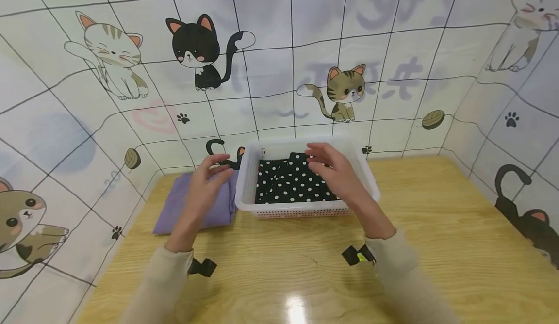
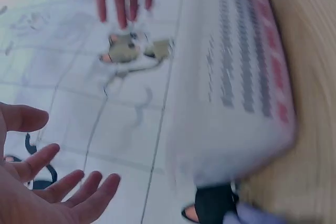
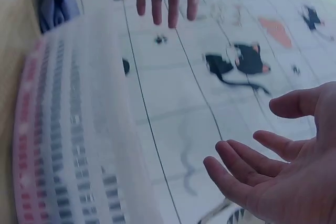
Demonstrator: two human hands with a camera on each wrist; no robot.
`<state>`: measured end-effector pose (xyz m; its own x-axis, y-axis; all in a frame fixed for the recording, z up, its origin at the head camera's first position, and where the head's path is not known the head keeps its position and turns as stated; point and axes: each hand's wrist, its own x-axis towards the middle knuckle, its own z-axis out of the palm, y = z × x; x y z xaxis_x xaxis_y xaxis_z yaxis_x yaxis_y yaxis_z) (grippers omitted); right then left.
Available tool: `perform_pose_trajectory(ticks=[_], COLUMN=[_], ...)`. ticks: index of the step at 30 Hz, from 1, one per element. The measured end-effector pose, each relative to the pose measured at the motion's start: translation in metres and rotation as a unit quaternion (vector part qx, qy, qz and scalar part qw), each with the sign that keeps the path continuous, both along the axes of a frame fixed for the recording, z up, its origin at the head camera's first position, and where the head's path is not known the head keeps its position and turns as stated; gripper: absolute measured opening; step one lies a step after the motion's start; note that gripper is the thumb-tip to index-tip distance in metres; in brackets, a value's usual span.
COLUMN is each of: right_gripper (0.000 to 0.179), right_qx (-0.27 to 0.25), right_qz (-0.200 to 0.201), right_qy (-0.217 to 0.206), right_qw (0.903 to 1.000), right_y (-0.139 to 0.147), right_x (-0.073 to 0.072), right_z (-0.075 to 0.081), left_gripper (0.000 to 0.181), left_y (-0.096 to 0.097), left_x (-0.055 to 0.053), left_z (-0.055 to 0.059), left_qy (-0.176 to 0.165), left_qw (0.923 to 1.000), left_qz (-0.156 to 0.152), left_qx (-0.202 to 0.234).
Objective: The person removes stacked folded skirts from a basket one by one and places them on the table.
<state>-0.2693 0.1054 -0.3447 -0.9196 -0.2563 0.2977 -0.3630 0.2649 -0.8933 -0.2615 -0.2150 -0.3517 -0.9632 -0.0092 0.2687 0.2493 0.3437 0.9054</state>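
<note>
A white plastic basket (image 1: pixel 305 206) with perforated sides stands on the table against the wall. Inside it lies black cloth with white dots (image 1: pixel 297 181). My left hand (image 1: pixel 207 183) hovers over a folded purple cloth (image 1: pixel 174 212), just left of the basket, fingers relaxed and holding nothing. Above the basket's right part is my right hand (image 1: pixel 334 171), its fingers apart from the thumb and nothing between them. In the left wrist view the left hand (image 2: pixel 58 187) is spread beside the basket wall (image 2: pixel 231 77). The right wrist view shows the right hand (image 3: pixel 283 161) likewise loose.
The wooden table (image 1: pixel 279 251) reaches forward to a wall (image 1: pixel 271 72) with cat drawings and grid lines. Side walls close in at left and right. Small black pieces (image 1: pixel 203 267) are at both cuffs.
</note>
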Motion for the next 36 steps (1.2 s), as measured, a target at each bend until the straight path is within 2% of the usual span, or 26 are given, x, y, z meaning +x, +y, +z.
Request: perform_pose_trajectory(ticks=[3, 5, 8, 11, 14, 16, 20, 24, 28, 33, 36], right_gripper=[0.047, 0.048, 0.049, 0.053, 0.056, 0.057, 0.057, 0.056, 0.053, 0.052, 0.054], right_qx=[-0.018, -0.023, -0.022, -0.012, 0.009, 0.029, 0.063, 0.070, 0.107, 0.148, 0.155], right_qz=[-0.027, -0.047, -0.068, -0.068, -0.055, -0.046, -0.023, -0.009, -0.020, -0.027, -0.044], right_qy=[-0.029, -0.053, -0.098, -0.140, -0.169, -0.182, -0.205, -0.225, -0.213, -0.181, -0.176], right_qw=[0.9991, 0.9972, 0.9926, 0.9877, 0.9841, 0.9818, 0.9765, 0.9719, 0.9709, 0.9718, 0.9711], right_y=[0.022, 0.033, 0.048, 0.058, 0.060, 0.059, 0.056, 0.051, 0.048, 0.049, 0.052], right_x=[-0.014, -0.021, -0.026, -0.028, -0.030, -0.032, -0.039, -0.048, -0.052, -0.053, -0.053], right_z=[-0.004, -0.007, -0.011, -0.015, -0.019, -0.021, -0.027, -0.036, -0.042, -0.044, -0.042], left_gripper=[0.046, 0.046, 0.044, 0.043, 0.040, 0.039, 0.042, 0.045, 0.042, 0.040, 0.044], left_y=[0.026, 0.043, 0.067, 0.082, 0.086, 0.087, 0.087, 0.088, 0.088, 0.087, 0.089], left_x=[-0.005, -0.010, -0.022, -0.034, -0.043, -0.047, -0.054, -0.060, -0.069, -0.077, -0.079], left_z=[0.002, -0.002, -0.011, -0.024, -0.035, -0.038, -0.039, -0.038, -0.040, -0.043, -0.044], left_qy=[-0.009, -0.013, -0.036, -0.075, -0.120, -0.143, -0.179, -0.226, -0.251, -0.273, -0.273], left_qw=[0.9985, 0.9971, 0.9960, 0.9936, 0.9888, 0.9866, 0.9811, 0.9665, 0.9570, 0.9527, 0.9495], left_qz=[-0.043, -0.056, -0.053, -0.043, -0.042, -0.046, -0.072, -0.098, -0.115, -0.111, -0.118], left_qx=[0.033, 0.049, 0.063, 0.072, 0.079, 0.063, -0.015, -0.072, -0.089, -0.073, -0.101])
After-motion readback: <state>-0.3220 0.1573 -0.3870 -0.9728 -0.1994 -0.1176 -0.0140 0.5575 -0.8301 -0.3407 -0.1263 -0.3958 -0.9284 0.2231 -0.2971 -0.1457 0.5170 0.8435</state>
